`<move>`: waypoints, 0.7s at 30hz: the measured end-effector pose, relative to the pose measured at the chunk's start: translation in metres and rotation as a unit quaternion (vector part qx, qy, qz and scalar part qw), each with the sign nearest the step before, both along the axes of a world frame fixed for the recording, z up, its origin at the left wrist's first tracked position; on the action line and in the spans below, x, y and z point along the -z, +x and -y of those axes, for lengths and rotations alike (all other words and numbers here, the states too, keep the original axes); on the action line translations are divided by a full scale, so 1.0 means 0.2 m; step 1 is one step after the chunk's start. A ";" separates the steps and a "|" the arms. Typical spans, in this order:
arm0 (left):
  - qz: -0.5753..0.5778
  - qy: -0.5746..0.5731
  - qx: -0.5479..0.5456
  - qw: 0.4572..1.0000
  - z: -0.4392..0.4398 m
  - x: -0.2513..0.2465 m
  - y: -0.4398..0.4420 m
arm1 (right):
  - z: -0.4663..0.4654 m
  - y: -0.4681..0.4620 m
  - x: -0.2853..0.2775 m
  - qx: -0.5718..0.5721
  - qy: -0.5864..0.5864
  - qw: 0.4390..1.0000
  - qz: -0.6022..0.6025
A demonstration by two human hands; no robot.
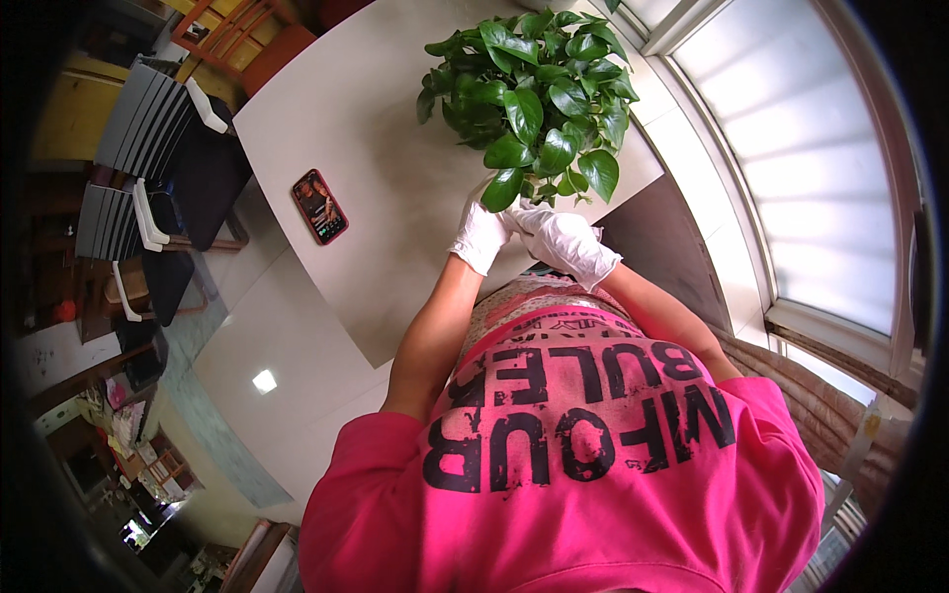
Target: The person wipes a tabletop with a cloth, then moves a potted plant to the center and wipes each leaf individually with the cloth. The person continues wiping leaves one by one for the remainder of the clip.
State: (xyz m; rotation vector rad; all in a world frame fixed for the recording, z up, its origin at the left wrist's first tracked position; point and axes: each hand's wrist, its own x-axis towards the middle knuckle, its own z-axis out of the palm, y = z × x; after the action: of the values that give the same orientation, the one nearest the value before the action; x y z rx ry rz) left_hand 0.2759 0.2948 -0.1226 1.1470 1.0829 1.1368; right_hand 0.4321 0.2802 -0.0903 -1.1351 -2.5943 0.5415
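A leafy pothos plant (pixel 545 104) spreads its glossy green leaves over the table (pixel 356 244), close to the window side. Both my hands wear thin white gloves and meet beneath the front leaves, near the table edge. My left hand (pixel 482 231) reaches up on the left, its fingers partly covered by a hanging leaf. Beside it, my right hand (pixel 561 236) is bent inward, with its fingertips close to the left ones. Leaves and the gloves themselves hide whatever lies between the fingers. The plant's pot cannot be made out under the foliage.
A smartphone (pixel 319 207) with a lit screen lies to the left on the table. Black-seated chairs (pixel 211 174) stand beyond the left edge, and a wooden chair (pixel 274 52) is at the far side. A frosted window (pixel 808 156) and its tiled sill (pixel 730 252) border the right.
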 end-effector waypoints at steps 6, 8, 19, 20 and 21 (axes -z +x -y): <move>-0.307 0.214 -0.024 0.927 0.01 0.02 -0.09 | 0.03 0.11 -0.19 -0.008 -0.065 0.990 0.126; -0.150 0.094 0.007 0.984 0.03 0.02 -0.10 | 0.02 0.10 -0.27 -0.002 -0.092 0.987 0.135; 0.387 -0.234 -0.108 0.885 0.13 0.14 -0.22 | 0.02 0.17 -0.24 0.051 -0.145 0.986 -0.069; 0.387 -0.259 -0.137 0.874 0.13 0.14 -0.27 | 0.03 0.19 -0.24 0.044 -0.126 0.987 -0.088; 0.386 -0.291 -0.170 0.859 0.13 0.14 -0.32 | 0.03 0.21 -0.26 0.037 -0.111 0.987 -0.107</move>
State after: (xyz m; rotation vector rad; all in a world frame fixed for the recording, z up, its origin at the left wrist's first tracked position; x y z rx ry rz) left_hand 0.2120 0.2683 -0.1510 -0.0230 0.8861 1.2483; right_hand 0.4733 0.2742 -0.0384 -1.1630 -2.3427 0.9003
